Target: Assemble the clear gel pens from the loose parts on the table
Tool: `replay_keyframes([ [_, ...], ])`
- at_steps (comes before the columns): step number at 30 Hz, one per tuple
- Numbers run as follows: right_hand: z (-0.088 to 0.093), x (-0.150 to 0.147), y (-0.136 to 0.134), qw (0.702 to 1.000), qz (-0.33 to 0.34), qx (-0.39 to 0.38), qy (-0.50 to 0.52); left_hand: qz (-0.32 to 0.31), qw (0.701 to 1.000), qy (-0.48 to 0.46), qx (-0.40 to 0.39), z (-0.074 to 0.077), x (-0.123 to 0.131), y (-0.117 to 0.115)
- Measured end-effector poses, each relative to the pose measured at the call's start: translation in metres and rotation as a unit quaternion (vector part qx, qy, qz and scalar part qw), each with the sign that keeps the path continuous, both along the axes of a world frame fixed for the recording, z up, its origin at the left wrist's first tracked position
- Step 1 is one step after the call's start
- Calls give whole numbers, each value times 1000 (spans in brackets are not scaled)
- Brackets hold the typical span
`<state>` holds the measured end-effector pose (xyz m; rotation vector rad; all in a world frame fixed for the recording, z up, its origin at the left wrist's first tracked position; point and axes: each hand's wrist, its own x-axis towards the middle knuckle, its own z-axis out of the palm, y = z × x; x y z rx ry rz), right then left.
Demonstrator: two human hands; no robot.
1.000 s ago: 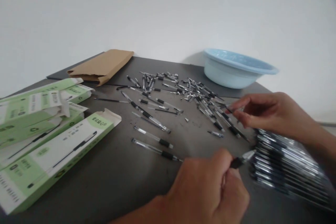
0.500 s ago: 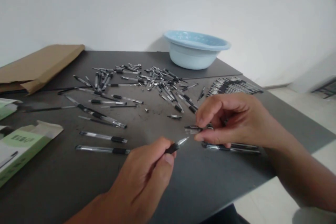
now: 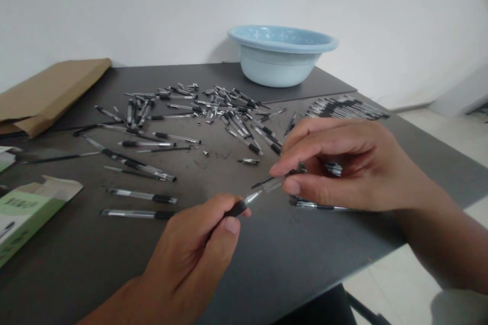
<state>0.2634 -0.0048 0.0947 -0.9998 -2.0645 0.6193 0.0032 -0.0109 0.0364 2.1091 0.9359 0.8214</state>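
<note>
My left hand [image 3: 198, 249] is closed round a pen [image 3: 239, 207] with a black grip, its silver tip pointing up and to the right. Between thumb and fingertips, my right hand [image 3: 331, 162] pinches a clear pen cap [image 3: 275, 183] with a dark clip. The cap's open end is very close to the pen tip; whether they touch I cannot tell. Under my right hand a capped pen [image 3: 316, 205] lies on the table, partly hidden. To the left rest two loose pens, an upper pen [image 3: 141, 196] and a lower pen [image 3: 133, 214].
A heap of pen parts [image 3: 224, 106] spreads across the grey table [image 3: 267, 274]. Several assembled pens [image 3: 343, 108] lie in a row at the right. Behind stands a light blue basin [image 3: 280, 68]. A brown cardboard package [image 3: 57, 89] and a green-white box [image 3: 34, 213] are at the left.
Both hands have shifted slightly left in view, the right one also a little upward. The cap's open end now sits nearer the pen tip, roughly in line with it. The camera view has moved slightly.
</note>
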Motion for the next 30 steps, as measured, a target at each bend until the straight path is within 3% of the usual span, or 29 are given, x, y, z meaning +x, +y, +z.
replay_keyframes([
  [12,1,0,1,1000,15,-11,-7,-28,999,-5,-24,-2,1,3],
  [18,3,1,-2,1000,-28,-6,-6,-32,999,-1,-9,-2,2,3],
  [24,-2,-4,1,1000,29,5,10,-53,999,-1,-14,-1,2,4],
  [30,-9,-6,3,999,33,-13,22,-54,998,6,-15,-2,1,4],
])
